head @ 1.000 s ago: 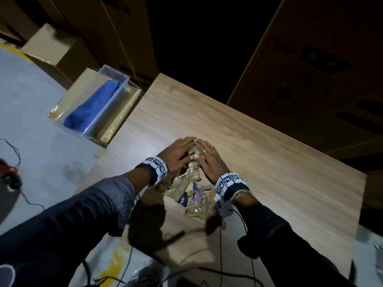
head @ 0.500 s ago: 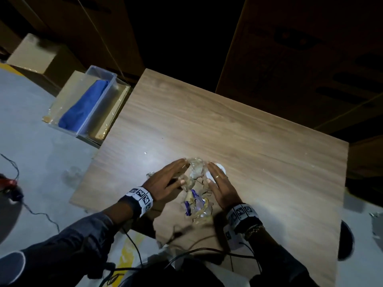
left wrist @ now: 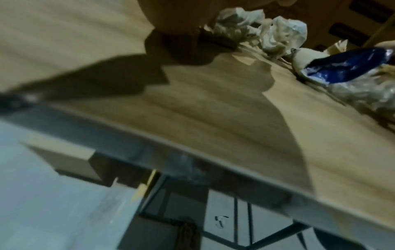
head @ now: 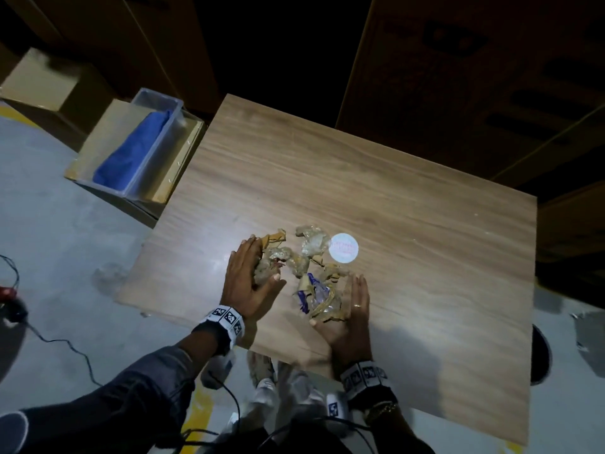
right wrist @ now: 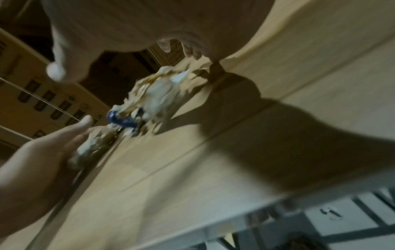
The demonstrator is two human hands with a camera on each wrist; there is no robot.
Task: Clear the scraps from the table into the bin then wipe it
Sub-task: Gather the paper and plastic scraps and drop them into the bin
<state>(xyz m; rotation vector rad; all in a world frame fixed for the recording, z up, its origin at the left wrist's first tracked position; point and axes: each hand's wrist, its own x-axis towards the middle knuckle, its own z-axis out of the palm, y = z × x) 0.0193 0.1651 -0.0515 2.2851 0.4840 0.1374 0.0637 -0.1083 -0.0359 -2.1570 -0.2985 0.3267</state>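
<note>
A loose pile of crumpled brown and clear scraps with a blue wrapper lies on the wooden table, close to its near edge. My left hand rests at the pile's left side. Its fingers are straight and a crumpled piece sits between palm and thumb. My right hand stands on edge at the pile's right, fingers straight, touching the scraps. The left wrist view shows the scraps and blue wrapper ahead of the palm. In the blurred right wrist view the pile lies between both hands.
A round white sticker lies flat on the table just right of the pile. A clear bin holding a blue cloth stands left of the table on a cardboard box. Cables cross the grey floor. Cardboard boxes stand behind.
Both hands have drawn back toward the near edge and spread apart. The pile has loosened and spread between them, and the white sticker is now fully uncovered.
</note>
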